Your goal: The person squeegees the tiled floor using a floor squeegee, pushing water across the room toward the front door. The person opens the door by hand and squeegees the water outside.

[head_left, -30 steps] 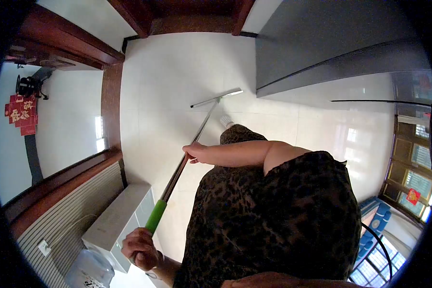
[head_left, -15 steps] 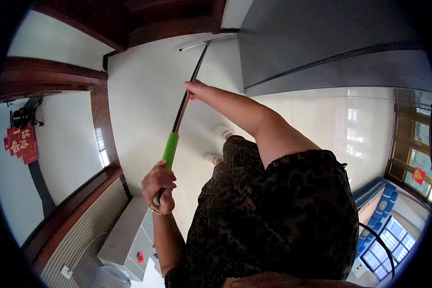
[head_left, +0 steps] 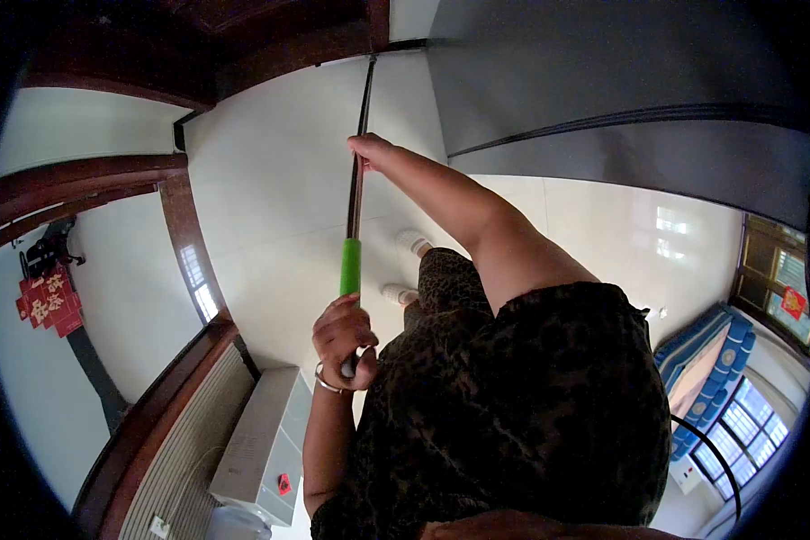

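A long-handled floor squeegee [head_left: 355, 202] reaches away from me over the pale tiled floor. Its shaft is dark and shiny, with a green grip sleeve [head_left: 351, 263] near my end. My left hand [head_left: 344, 340], a bracelet at its wrist, is closed round the handle's end just below the green sleeve. Farther up, my right hand [head_left: 370, 151] grips the shaft with closed fingers. The squeegee's thin head lies at the far floor edge by the dark wooden door [head_left: 288, 54] and is hard to make out.
A large dark grey panel [head_left: 603, 81] borders the floor on the right. At left, a wooden-framed doorway [head_left: 184, 234] opens to another room with red paper decorations [head_left: 49, 301]. A grey cabinet [head_left: 259, 432] stands lower left. Blue cushioned furniture [head_left: 711, 378] is at right.
The squeegee head has gone farther out to the floor's far edge. The handle has swung more upright in view, as my left hand moved right. Both hands keep their hold.
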`<state>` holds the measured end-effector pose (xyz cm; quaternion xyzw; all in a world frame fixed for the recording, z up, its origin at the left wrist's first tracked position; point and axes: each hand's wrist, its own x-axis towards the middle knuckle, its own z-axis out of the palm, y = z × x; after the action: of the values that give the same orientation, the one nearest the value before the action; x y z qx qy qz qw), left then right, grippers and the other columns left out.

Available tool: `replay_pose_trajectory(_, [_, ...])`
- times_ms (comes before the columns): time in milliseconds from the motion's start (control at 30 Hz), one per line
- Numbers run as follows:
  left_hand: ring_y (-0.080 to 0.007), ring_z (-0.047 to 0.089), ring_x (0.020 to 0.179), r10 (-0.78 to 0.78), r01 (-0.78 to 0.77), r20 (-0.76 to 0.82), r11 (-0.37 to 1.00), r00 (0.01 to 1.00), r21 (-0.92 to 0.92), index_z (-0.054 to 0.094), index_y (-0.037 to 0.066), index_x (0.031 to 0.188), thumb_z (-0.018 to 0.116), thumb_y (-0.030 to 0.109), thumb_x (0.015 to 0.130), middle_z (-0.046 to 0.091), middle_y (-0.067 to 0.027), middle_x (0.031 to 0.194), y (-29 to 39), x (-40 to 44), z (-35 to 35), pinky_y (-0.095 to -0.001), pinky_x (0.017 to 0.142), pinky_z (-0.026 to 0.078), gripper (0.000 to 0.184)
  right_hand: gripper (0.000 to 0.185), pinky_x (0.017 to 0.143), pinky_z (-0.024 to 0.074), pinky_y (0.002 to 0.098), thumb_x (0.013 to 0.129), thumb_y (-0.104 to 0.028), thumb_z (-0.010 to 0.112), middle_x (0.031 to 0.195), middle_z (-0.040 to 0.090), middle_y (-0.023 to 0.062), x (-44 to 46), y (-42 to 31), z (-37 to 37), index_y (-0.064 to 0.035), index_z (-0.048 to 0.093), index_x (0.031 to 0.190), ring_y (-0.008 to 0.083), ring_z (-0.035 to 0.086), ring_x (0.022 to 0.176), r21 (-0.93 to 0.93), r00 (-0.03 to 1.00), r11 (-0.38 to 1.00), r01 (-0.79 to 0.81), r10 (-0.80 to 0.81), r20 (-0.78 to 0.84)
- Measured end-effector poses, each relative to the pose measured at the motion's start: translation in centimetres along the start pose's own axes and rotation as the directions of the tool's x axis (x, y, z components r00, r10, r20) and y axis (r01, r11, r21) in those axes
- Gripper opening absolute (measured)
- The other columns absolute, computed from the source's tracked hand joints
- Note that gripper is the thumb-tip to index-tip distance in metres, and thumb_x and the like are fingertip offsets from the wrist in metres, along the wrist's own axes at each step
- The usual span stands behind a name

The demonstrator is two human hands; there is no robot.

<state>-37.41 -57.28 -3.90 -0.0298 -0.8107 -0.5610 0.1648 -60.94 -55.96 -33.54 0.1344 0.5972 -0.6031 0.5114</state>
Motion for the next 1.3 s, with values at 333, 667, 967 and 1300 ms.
replay_pose_trajectory(333, [-0.0243,0.055,0.054,0.024,-0.023,-0.011,0.999,1.0,0.023,0.046,0.008,0.052,0.05,0.018,0.059,0.051,-0.0079,0.054,2.7,-3.4,0.3,-0.0394,0.063,0.05,0.013,0.017,0.053,0.0438,0.0348,0.073,-0.026,0.049,0.059,0.045,0.0031,-5.5,3.6,0.1,-0.0089,0.047,0.071,0.0171,0.048,0.053,0.051,0.993,0.998,-0.036,0.03,0.111])
replay_pose_trajectory(667, [-0.0226,0.053,0.05,-0.008,0.03,-0.111,0.981,0.994,0.192,0.047,0.006,0.056,0.049,0.033,0.078,0.051,-0.0088,0.053,6.2,-2.2,-1.1,-0.0346,0.053,0.046,0.034,0.013,0.059,0.0456,0.0359,0.072,-0.021,0.048,0.062,0.045,0.0026,-7.2,1.2,2.1,-0.0082,0.045,0.069,0.0152,0.048,0.055,0.082,0.998,0.996,-0.047,0.043,0.054])
replay_pose_trajectory(967, [-0.0249,0.053,0.052,0.008,-0.008,0.045,1.0,0.999,0.013,0.047,0.009,0.051,0.048,0.031,0.073,0.048,-0.0072,0.05,5.5,-5.7,0.4,-0.0386,0.06,0.047,0.031,0.014,0.061,0.045,0.0422,0.071,-0.028,0.046,0.052,0.039,-0.0019,-6.4,5.7,0.7,-0.014,0.046,0.071,0.0103,0.036,0.044,-0.202,0.981,0.963,-0.179,0.19,0.037])
replay_pose_trajectory(1300, [-0.0217,0.049,0.043,-0.087,0.095,-0.183,0.995,0.979,0.035,0.045,0.009,0.046,0.05,0.048,0.076,0.046,-0.0039,0.045,15.5,-25.1,-2.0,-0.0361,0.053,0.045,0.049,0.016,0.06,0.0461,0.0397,0.071,-0.028,0.048,0.057,0.04,-0.002,-21.1,21.2,7.2,-0.0138,0.042,0.07,0.0105,0.04,0.048,-0.285,0.917,0.928,-0.238,0.312,0.249])
